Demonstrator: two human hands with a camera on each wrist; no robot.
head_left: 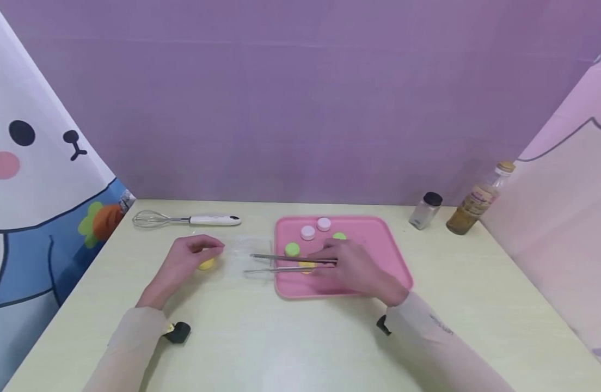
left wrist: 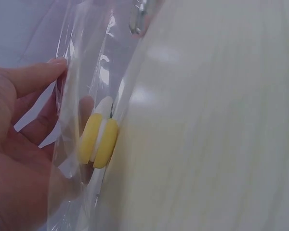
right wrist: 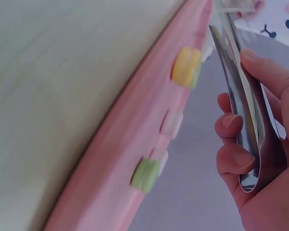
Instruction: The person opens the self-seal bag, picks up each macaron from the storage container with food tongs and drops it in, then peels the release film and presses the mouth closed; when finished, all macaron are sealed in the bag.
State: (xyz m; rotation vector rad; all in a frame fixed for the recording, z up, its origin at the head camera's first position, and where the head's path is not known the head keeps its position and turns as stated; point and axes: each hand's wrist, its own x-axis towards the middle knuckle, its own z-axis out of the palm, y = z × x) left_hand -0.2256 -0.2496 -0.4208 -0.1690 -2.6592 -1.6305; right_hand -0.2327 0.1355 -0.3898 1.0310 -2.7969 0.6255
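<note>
My left hand pinches the edge of a clear plastic bag between thumb and fingertips. Inside the bag lies a yellow macaron. In my right hand is a pair of metal tongs, its arms a little apart and pointing left. The tong tips overlap the bag's right part in the head view; whether they are inside it I cannot tell. Beneath the tongs, the pink tray bears pale pink macarons, green macarons and a yellow macaron, partly hidden by the tongs.
A whisk with a white handle lies at the back left of the table. At the back right stand a small jar with a black lid and a corked bottle of brownish liquid. A purple backdrop rises behind the table.
</note>
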